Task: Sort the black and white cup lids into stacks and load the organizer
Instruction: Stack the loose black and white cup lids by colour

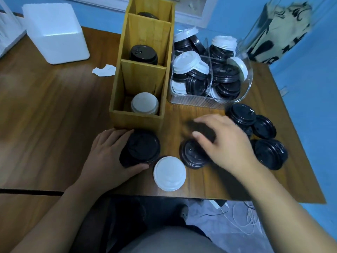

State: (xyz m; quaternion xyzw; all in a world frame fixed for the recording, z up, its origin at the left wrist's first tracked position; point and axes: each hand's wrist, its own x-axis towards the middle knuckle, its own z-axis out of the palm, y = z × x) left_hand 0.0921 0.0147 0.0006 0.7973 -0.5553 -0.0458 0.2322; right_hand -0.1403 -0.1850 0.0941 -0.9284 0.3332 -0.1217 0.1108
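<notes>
My left hand [107, 156] grips a stack of black lids [141, 147] standing on the table just in front of the wooden organizer [138, 116]. My right hand [224, 141] holds a blurred black lid [198, 127] above another short black stack [192, 154]. A single white lid [169, 173] lies between the two stacks near the table's front edge. The organizer's near compartment holds white lids [145, 103], its middle one black lids [144, 53], and more black lids show in the far one [147, 15].
A clear plastic bin [197, 101] of mixed black and white lids stands right of the organizer. Several loose black lids [255, 125] lie at the right by the table edge. A white foam box [56, 31] sits back left, with crumpled paper [104, 70] near the organizer.
</notes>
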